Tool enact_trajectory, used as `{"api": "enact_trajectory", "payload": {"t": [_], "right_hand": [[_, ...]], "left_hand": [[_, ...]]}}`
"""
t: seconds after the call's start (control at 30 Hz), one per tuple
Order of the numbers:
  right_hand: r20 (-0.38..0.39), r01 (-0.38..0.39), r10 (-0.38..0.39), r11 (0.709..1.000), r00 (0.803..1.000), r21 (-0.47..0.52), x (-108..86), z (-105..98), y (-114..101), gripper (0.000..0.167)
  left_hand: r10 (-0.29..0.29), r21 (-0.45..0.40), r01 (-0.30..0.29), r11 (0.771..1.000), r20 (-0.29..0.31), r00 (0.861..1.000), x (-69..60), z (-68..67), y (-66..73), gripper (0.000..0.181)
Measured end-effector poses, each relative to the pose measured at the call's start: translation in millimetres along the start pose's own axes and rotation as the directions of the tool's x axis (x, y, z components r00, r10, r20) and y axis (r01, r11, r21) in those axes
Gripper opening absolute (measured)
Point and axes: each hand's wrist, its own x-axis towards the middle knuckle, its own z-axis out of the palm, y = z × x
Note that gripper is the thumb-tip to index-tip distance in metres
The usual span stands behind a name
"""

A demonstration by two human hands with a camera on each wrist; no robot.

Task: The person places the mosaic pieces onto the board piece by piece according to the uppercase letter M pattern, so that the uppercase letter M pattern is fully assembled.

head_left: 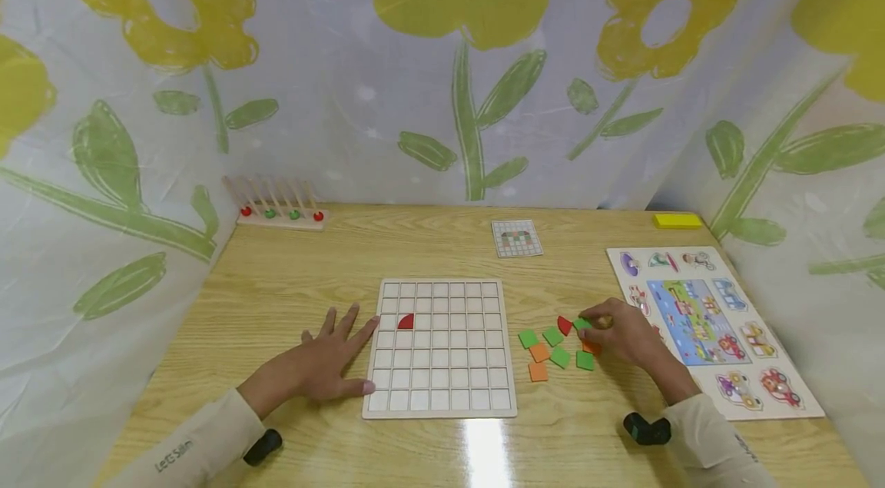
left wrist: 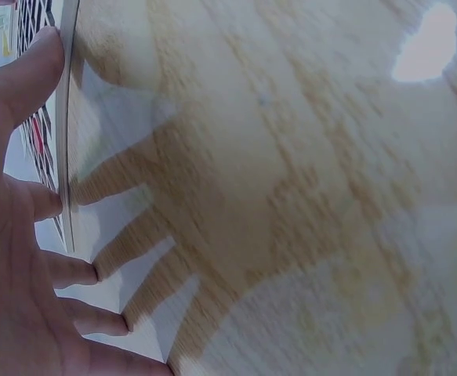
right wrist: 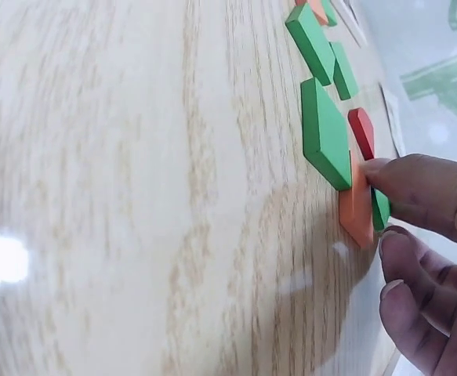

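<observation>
Well, at the far left of the wood-grain tabletop [head_left: 276, 280] stands a pale wooden rack of upright pegs [head_left: 280, 219] with red and green beads low down. Nearer, the left hand [head_left: 328, 361] lies open, fingers spread, thumb and forefinger touching the left edge of a square white gridded board [head_left: 440, 400]. A red quarter-round piece [head_left: 406, 321] sits in that grid, third row down, second column. Behind the board's right side lies a small printed card [head_left: 517, 239]. Right of the board, orange square tiles [head_left: 538, 372] and green square tiles [head_left: 560, 357] lie scattered around a red wedge-shaped piece [head_left: 565, 325]; at their right edge, the right hand [head_left: 622, 330] pinches one green tile [right wrist: 380, 208] between thumb and forefinger. Beyond rest a white picture-puzzle board [head_left: 705, 393] and, behind it, a yellow rectangular block [head_left: 677, 221].
</observation>
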Motion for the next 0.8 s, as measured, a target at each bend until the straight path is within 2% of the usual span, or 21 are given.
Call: {"api": "enact_trajectory", "payload": {"t": [0.3,0.6,0.8], "right_hand": [[0.034,-0.033,0.030,0.996,0.999,0.088,1.6,-2.1,-3.2,0.021],[0.027,0.021,-0.024,0.996,0.999,0.086,1.3,-7.6,-3.4,0.016],[0.036,0.031,-0.035,0.993,0.999,0.110,2.3,-8.3,-6.6,0.021]], "left_hand": [[0.006,0.000,-0.006,1.000,-0.002,1.000,0.4,0.9,-0.7,0.103],[0.004,0.007,-0.004,1.000,0.001,1.000,-0.2,0.2,-0.3,0.102],[-0.003,0.006,0.003,1.000,0.008,1.000,-0.3,0.1,-0.3,0.103]]}}
